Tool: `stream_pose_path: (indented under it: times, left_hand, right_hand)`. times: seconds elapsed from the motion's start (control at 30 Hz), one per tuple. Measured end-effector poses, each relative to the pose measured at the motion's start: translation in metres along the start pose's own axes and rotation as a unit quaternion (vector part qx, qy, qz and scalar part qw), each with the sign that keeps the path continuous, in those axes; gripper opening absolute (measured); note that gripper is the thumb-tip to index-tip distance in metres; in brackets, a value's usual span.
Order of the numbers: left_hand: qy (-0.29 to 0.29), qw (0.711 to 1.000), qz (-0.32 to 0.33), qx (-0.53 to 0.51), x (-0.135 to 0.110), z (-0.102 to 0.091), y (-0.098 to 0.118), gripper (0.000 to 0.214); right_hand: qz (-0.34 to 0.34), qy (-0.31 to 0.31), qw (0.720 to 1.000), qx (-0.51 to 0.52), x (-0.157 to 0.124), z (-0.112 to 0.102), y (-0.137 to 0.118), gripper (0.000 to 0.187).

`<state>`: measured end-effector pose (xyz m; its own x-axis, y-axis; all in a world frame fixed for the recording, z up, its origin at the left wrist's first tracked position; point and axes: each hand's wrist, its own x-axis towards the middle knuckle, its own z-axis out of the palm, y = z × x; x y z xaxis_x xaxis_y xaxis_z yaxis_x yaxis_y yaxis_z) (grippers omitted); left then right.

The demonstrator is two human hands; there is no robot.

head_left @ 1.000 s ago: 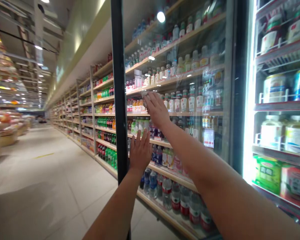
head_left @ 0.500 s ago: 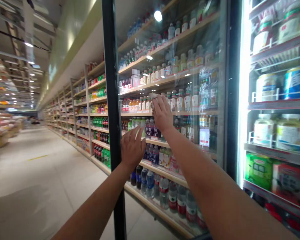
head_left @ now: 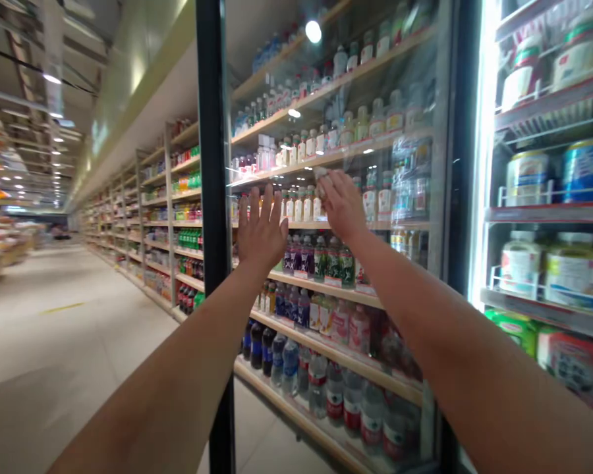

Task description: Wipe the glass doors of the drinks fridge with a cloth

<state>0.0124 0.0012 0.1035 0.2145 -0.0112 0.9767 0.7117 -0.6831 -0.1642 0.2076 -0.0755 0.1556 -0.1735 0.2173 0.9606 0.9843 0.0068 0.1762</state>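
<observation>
Right hand (head_left: 344,205) is pinching cloth (head_left: 321,173) at two o'clock, splayed left hand (head_left: 261,242) resting at nine; glass door (head_left: 212,145) isn't showing progress.

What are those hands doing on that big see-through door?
The person's right hand holds a crumpled pale wad up at the glass door. The left hand is spread open at the glass, nearer the black frame. Bottles show through the door, and lit fridge shelves stand to the right.

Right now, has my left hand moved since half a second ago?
Yes, upward: your left hand, earlier below one wooden shelf, now overlaps it in view.
</observation>
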Motion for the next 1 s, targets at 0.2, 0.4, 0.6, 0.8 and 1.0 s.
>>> stream_pose_path:
  times: [0.2,0.4,0.6,0.8,1.0]
  left_hand:
    - [-0.013,1.0,-0.014,0.009,0.001,-0.002,0.002,0.062]
    - [-0.011,1.0,-0.013,-0.011,-0.001,0.001,0.0,0.063]
    - [-0.005,1.0,-0.004,-0.025,-0.004,0.004,-0.004,0.066]
    - [-0.006,1.0,0.0,-0.018,-0.005,0.001,-0.001,0.066]
    - [-0.008,1.0,-0.002,-0.03,-0.005,-0.002,0.001,0.067]
  right_hand:
    - [0.033,0.005,0.999,-0.023,0.029,-0.017,0.03,0.052]
    - [0.017,-0.027,0.998,-0.059,0.048,-0.028,0.041,0.05]
    - [0.022,0.001,0.998,-0.064,0.066,-0.03,0.049,0.048]
    - [0.045,0.053,0.997,-0.031,0.042,-0.021,0.057,0.049]
    - [0.047,0.051,0.997,-0.032,0.005,-0.021,0.084,0.049]
